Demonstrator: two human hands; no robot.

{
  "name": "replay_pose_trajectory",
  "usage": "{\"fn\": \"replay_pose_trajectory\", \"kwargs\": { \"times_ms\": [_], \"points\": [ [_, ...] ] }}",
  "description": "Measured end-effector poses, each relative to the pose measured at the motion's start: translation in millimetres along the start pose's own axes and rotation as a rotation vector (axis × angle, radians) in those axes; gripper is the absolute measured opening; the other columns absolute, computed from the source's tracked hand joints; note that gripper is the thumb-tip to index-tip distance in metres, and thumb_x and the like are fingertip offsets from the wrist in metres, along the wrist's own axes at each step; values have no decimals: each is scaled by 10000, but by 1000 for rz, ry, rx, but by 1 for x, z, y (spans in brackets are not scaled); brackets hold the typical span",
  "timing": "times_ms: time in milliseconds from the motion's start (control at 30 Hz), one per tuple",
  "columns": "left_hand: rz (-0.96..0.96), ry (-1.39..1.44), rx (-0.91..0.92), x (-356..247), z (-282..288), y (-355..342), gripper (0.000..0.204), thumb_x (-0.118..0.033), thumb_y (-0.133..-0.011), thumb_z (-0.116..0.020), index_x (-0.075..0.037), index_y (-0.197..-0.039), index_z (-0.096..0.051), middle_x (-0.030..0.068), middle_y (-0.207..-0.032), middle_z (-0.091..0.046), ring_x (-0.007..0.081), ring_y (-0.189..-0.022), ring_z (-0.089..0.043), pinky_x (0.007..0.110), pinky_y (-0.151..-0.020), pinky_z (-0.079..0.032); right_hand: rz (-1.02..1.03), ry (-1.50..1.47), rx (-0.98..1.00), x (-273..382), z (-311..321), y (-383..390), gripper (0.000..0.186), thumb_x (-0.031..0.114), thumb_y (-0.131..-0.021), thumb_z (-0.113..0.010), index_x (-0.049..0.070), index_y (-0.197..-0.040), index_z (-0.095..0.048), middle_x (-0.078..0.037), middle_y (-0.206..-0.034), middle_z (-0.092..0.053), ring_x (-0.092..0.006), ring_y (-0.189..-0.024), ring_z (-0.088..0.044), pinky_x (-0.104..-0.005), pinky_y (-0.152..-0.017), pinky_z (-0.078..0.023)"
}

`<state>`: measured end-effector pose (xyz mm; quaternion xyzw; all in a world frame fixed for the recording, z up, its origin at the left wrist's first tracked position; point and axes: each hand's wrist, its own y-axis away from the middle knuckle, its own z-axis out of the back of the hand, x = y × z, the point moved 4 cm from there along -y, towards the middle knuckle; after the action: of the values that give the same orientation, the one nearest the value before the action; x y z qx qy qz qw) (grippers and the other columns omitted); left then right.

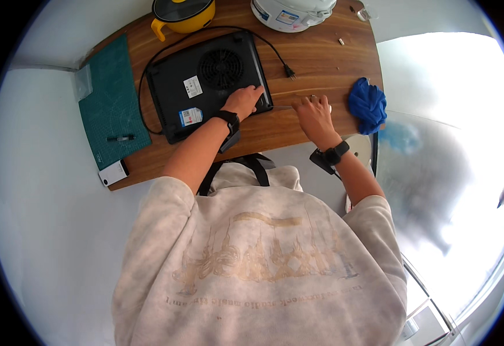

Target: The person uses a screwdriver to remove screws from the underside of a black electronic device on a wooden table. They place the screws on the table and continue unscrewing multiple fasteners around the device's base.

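Observation:
A flat black induction cooker (174, 63) lies upside down on the table, its round fan grille and two stickers facing up. On its near right corner rests my left hand (242, 104), fingers bent and gripping there. My right hand (315, 118) is closed round a screwdriver just right of that corner. The screwdriver's thin metal shaft (282, 107) points left at the cooker's side edge; its handle is mostly hidden in my fingers. Whether the tip sits in a screw is too small to tell.
A black power cord loops round the cooker to its plug (289, 71). Left are a green cutting mat (110, 98), a black pen (121, 138) and a white box (113, 173). Behind stand a yellow pan (197, 20) and white cooker (295, 17). A blue cloth (368, 105) lies right.

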<state>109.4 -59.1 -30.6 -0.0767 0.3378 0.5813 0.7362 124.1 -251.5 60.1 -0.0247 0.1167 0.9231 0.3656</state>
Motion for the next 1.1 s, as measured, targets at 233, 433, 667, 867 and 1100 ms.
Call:
{"fn": "replay_pose_trajectory", "kwargs": {
  "times_ms": [233, 433, 667, 867, 1100],
  "points": [
    [-8, 10, -17, -1, 1, 2, 467, -7, -779, -733, -34, -1169, -477, 196, -1033, -583, 408, -978, -610, 476, -798, -520, 215, 171, 157, 21, 17, -32, 79, 162, -771, -675, 158, -714, -729, -46, -706, -674, -244, -754, -681, -383, -686, -429],
    [9, 21, 6, 1, 0, -1, 469, -7, -792, -727, -25, -1200, -498, 197, -1033, -599, 385, -965, -629, 454, -798, -544, -22, -202, 244, 16, 5, -17, 102, 172, -795, -668, 90, -780, -727, -108, -808, -723, -295, -834, -721, -423, -661, -523],
    [-12, -12, 58, 2, 1, -6, 509, -30, -781, -746, -15, -1229, -505, 195, -1008, -615, 384, -963, -637, 454, -802, -552, -541, -1261, 699, 17, -33, 2, 231, 222, -923, -637, -8, -932, -620, -125, -796, -659, -280, -759, -700, -426, -644, -562],
    [-49, 46, -58, 5, 1, -2, 422, -19, -735, -766, -56, -1041, -477, 147, -978, -626, 379, -946, -628, 463, -769, -518, -867, -2368, 748, 52, -45, 8, 224, 204, -1038, -479, -3, -1060, -563, -164, -962, -661, -275, -868, -682, -348, -778, -576],
    [-46, 38, -65, 7, -1, -2, 409, -20, -752, -751, -55, -1046, -469, 149, -980, -620, 384, -941, -626, 466, -764, -520, -862, -2709, 517, 71, -38, 23, 223, 227, -1043, -474, 34, -1118, -556, -88, -1025, -607, -193, -940, -631, -292, -746, -527]
  ]
}}
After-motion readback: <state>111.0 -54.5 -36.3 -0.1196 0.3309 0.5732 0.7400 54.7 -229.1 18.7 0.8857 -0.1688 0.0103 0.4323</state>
